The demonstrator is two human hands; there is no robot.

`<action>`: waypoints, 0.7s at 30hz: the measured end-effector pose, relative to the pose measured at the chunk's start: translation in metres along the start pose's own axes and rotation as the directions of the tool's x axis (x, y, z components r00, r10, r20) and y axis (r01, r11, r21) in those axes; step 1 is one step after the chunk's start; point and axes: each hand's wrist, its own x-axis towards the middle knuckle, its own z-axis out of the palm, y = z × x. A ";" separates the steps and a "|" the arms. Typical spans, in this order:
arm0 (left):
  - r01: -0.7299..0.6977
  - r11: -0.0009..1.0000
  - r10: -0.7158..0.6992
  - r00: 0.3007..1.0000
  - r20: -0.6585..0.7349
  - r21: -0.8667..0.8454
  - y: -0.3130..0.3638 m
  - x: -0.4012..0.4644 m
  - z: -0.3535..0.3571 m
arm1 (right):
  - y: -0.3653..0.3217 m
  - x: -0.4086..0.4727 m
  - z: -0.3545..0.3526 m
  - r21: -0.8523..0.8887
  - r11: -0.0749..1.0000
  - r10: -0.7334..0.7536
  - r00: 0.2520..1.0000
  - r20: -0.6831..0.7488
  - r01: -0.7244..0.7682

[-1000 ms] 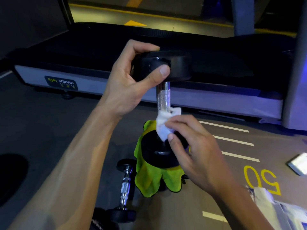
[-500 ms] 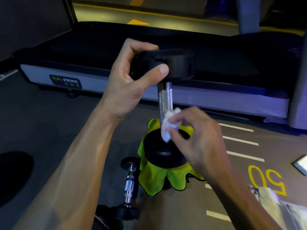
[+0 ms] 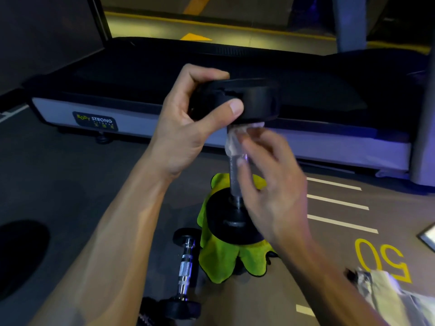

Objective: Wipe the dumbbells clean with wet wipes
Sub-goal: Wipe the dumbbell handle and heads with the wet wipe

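A black dumbbell stands upright on a yellow-green cloth. My left hand grips its top head between thumb and fingers. My right hand, blurred by motion, holds a white wet wipe against the top of the silver handle, just under the upper head. The lower head rests on the cloth. A second, smaller dumbbell lies on the floor to the left of the cloth.
A treadmill with a "Body Strong" label runs across the back. The floor has white lines and a yellow "50" at the right. A crumpled packet lies at the lower right, a flat white item at the right edge.
My right hand has slid the wipe up the handle, from near the lower head to just under the upper head. My left hand keeps its grip on the top head.
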 end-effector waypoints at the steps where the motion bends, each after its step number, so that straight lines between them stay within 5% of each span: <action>1: 0.003 1.000 -0.003 1.000 -0.007 -0.011 0.000 -0.001 0.000 | 0.003 -0.011 -0.001 0.004 1.000 0.013 0.998 0.057 -0.013; 15: 0.017 0.997 -0.020 0.999 -0.040 -0.077 -0.003 -0.001 -0.004 | 0.003 -0.055 -0.009 -0.096 0.995 0.067 0.948 0.311 -0.038; 21: 0.026 0.997 -0.027 0.999 -0.017 -0.073 -0.001 -0.001 -0.002 | -0.016 -0.022 0.002 -0.084 0.991 0.125 0.960 0.251 -0.107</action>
